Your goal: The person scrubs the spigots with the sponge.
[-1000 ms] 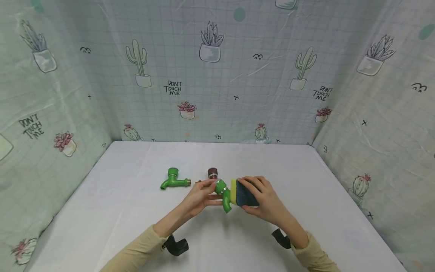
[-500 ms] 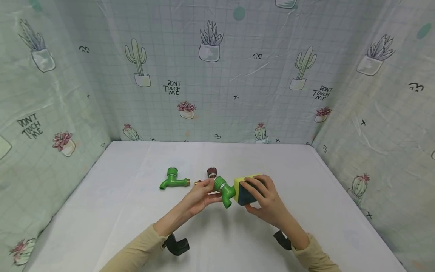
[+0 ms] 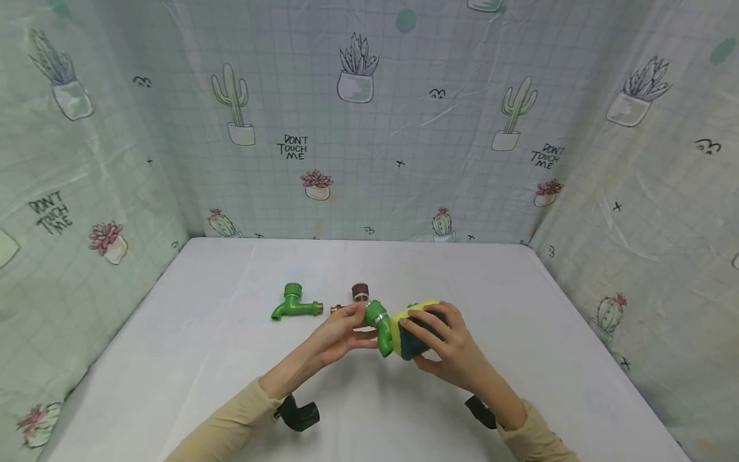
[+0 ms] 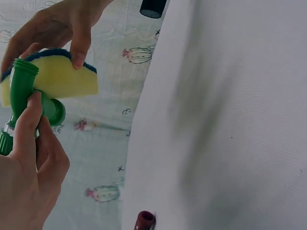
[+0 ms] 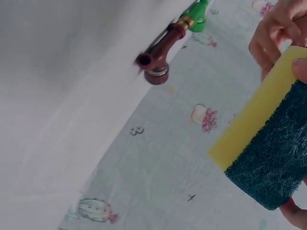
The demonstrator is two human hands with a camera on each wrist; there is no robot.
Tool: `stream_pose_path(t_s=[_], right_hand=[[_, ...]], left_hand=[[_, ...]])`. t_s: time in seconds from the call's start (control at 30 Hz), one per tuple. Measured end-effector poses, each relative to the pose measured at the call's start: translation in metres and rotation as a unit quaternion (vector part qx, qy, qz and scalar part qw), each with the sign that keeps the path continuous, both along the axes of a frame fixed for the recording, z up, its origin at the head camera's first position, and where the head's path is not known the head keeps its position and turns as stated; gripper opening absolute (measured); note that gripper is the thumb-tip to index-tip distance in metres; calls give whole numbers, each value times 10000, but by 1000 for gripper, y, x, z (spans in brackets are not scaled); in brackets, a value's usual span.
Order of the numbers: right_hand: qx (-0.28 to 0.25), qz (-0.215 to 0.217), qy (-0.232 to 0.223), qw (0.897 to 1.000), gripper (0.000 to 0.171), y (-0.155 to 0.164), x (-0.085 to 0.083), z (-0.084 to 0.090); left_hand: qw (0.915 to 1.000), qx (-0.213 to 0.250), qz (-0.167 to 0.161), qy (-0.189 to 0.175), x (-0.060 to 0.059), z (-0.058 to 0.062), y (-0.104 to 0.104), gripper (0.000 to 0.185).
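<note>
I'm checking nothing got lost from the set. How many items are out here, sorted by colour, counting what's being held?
Green plastic taps: 2, one lying on the white table, one in the left hand's grip.
Brown tap: 1, on the table behind the hands.
Yellow sponge with a dark scouring side: 1, held by the right hand.
Total: 4.

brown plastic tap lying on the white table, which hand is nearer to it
Left. The left hand sits just in front of the brown plastic tap; the right hand is farther right, gripping a yellow-and-green sponge.
</note>
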State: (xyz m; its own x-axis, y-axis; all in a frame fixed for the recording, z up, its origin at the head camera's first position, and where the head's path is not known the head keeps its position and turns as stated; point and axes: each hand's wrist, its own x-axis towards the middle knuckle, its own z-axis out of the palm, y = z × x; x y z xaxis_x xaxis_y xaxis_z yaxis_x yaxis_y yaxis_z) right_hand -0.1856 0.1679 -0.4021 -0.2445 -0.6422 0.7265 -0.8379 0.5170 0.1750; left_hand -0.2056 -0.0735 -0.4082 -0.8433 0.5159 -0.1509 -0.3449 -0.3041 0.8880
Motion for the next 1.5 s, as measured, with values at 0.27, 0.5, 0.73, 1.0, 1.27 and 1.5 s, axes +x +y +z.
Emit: stream_pose_path(t_s=[0.27, 0.5, 0.73, 1.0, 1.27, 1.5], right_hand=[[-90, -498, -295, 9983, 63, 19, -12, -6], [-307, -377, -241, 9985, 50, 19, -16, -6], [-550, -422, -544, 9961, 53, 21, -10, 2], [-507, -718, -1305, 9875, 63, 22, -4, 14], [-113, -1077, -1253, 9862, 77, 14, 0, 13], [291, -1068, -953, 9893, 75, -1, 1, 13]], left_hand=[[9957, 426, -777, -285, 4, 7, -4, 55], [9847, 869, -1403, -564, 5, 13, -6, 48], [9951, 231, -938, 194, 0, 10, -4, 46], [9969, -382, -484, 481, -5, 5, -5, 46], [9943, -657, -467, 700, -1, 5, -6, 44], [9888, -1099, -340, 951, -2, 2, -2, 48]])
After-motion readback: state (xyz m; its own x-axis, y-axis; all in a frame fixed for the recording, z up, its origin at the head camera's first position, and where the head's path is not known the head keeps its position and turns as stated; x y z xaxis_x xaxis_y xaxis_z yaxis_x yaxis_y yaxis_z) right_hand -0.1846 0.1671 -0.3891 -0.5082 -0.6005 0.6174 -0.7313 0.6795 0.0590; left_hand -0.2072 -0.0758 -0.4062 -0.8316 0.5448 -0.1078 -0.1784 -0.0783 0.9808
